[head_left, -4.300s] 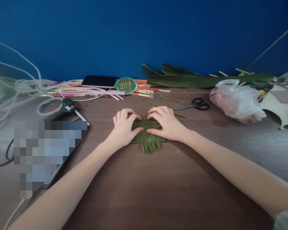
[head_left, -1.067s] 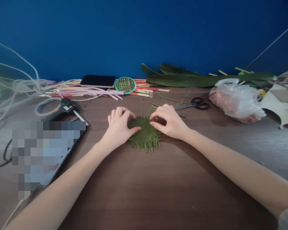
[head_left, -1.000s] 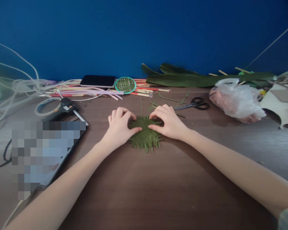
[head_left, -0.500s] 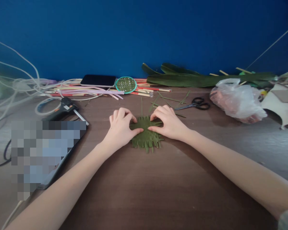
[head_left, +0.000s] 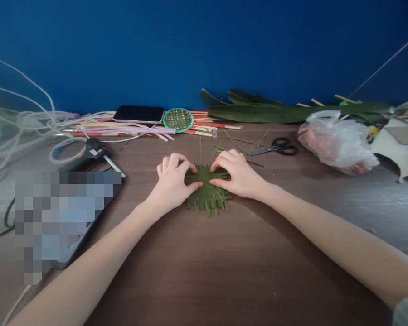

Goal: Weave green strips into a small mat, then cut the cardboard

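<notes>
A small green mat woven from leaf strips lies flat on the brown table, its cut strip ends sticking out round the edges. My left hand grips its left side, thumb on top and curled index finger by the far edge. On the opposite side my right hand does the same, its thumb tip close to the left one near the mat's middle. Part of the far edge is hidden under my fingers. Loose narrow leaf strips lie just beyond the right hand, beside black-handled scissors.
At left are a glue gun, a pixelated tablet-like device and white cables. Along the blue wall lie a phone, a green-rimmed round woven piece, sticks and long leaves. A plastic bag sits at right.
My left hand's fingers have shifted slightly right, further over the mat. The right fingers have edged a little left. The mat stays in place.
</notes>
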The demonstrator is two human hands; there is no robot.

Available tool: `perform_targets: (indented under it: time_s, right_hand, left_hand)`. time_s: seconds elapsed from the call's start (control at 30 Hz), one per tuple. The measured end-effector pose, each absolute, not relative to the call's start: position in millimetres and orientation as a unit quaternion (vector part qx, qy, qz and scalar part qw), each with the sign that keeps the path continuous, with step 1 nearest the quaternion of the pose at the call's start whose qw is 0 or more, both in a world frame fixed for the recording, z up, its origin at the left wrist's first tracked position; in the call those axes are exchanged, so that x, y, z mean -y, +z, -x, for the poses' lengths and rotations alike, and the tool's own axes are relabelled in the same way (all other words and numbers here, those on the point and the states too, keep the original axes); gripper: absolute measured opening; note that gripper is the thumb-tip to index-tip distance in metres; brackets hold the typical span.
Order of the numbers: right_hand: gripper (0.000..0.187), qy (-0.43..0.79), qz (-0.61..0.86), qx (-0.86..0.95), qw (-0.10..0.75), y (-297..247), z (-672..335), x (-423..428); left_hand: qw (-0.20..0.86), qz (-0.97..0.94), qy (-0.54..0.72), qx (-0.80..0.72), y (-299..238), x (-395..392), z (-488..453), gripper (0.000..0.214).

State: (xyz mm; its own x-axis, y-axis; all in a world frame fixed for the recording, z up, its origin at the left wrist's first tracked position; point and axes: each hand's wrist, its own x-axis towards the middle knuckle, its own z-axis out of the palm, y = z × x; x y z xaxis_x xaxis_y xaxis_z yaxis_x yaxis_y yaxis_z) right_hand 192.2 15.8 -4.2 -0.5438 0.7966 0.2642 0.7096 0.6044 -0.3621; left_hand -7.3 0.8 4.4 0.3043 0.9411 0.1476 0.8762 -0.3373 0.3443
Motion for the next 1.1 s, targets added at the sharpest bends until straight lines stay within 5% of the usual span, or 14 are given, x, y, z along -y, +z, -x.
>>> perform_targets:
  time_s: [0.6, 1.1]
  right_hand:
    - [0.036, 0.008, 0.474, 0.862, 0.177, -4.1, -194.1, -17.1]
    - [0.028, 0.054, 0.458, 0.872, 0.165, -0.4, -192.0, -16.3]
  left_hand:
    - [0.063, -0.859, 0.138, -0.49, 4.0, 4.4, 6.1, 0.031]
    - [0.064, -0.863, 0.135, -0.482, 3.6, 5.2, 4.1, 0.033]
